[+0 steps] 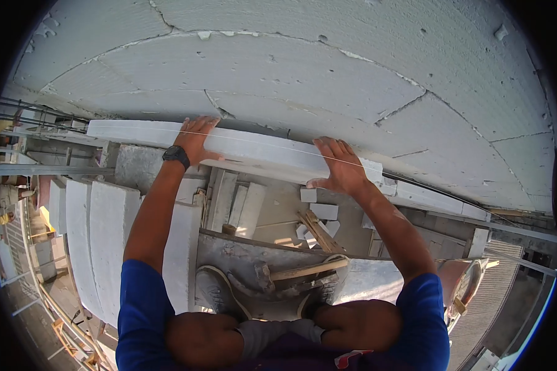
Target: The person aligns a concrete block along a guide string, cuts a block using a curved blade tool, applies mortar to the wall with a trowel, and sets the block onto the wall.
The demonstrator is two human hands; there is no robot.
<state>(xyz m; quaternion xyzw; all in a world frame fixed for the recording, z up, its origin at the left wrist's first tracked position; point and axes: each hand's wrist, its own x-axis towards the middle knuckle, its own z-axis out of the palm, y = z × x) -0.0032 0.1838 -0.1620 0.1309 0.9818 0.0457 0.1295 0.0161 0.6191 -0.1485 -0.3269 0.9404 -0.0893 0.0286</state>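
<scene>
A long white aerated concrete block (pixel 263 145) lies along the foot of the grey block wall (pixel 303 68). My left hand (pixel 198 141), with a black watch (pixel 176 157) on the wrist, grips the block left of its middle, fingers over the top and thumb on the near side. Nearer its right end, my right hand (pixel 340 166) holds it the same way. A thin white string (pixel 272 146) runs lengthwise along the block and across both hands. Between my shoes (pixel 220 290) lies a tool with a wooden handle (pixel 309 270); its head is hard to make out.
Large white blocks (pixel 114 241) stand on edge at the left. Further white blocks (pixel 436 199) continue the row to the right. Below are block offcuts (pixel 323 211) and wood pieces (pixel 317 232). A round container (pixel 470 284) sits at the right. Another person's gloved hand (pixel 1 219) shows far left.
</scene>
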